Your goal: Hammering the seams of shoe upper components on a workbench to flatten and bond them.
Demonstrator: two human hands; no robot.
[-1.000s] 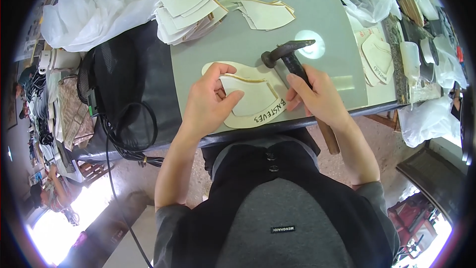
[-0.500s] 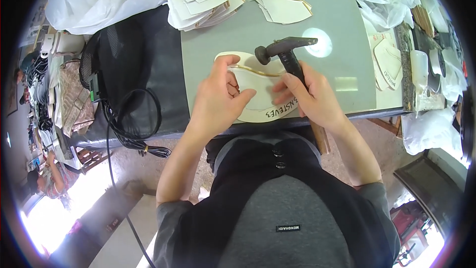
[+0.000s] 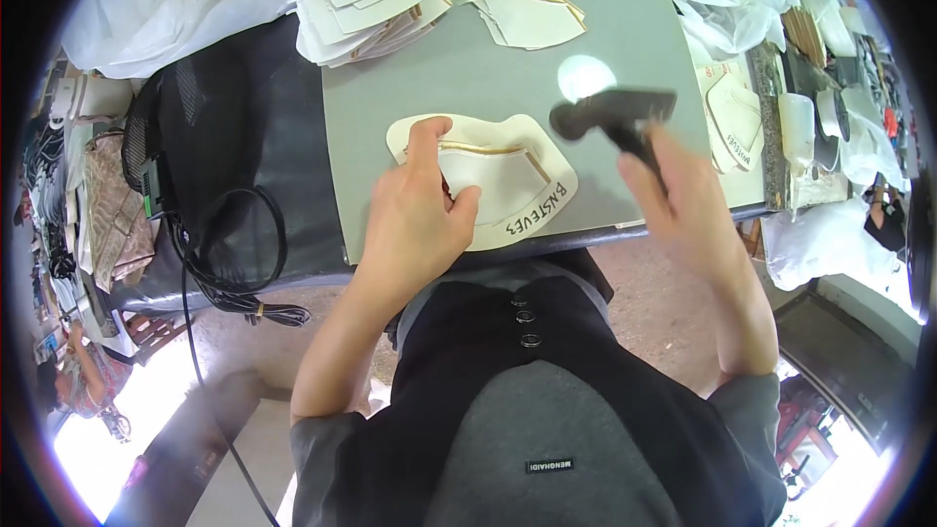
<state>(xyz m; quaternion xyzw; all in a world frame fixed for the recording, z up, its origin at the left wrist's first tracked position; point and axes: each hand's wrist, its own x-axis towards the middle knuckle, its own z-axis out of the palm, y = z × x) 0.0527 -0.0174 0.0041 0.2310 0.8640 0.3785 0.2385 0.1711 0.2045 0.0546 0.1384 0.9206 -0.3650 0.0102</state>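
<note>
A cream rounded card pattern [image 3: 560, 158] with lettering lies near the front of the grey board [image 3: 625, 24]. On it rests a white cut piece [image 3: 491, 179] with a brown-gold strip along its far edge. My left hand [image 3: 415, 210] lies over the left part of both, index finger and thumb spread apart; its other fingers are mostly hidden. To the right, above the board, my right hand [image 3: 688, 200] grips a black-headed hammer [image 3: 610, 115] by its handle, both blurred. The hammer head is apart from the white piece.
A tall stack of white pieces [image 3: 366, 5] and a smaller stack [image 3: 532, 21] lie at the back. More card patterns [image 3: 732, 122] are at right. A black cable [image 3: 278, 224] coils on the dark tabletop at left. Plastic sheeting [image 3: 185, 0] lines the far edge. A person [image 3: 83, 381] is at far left.
My right hand has moved right with the hammer, away from the white piece, uncovering its right end. My left hand stays on the piece. The whole view has shifted slightly.
</note>
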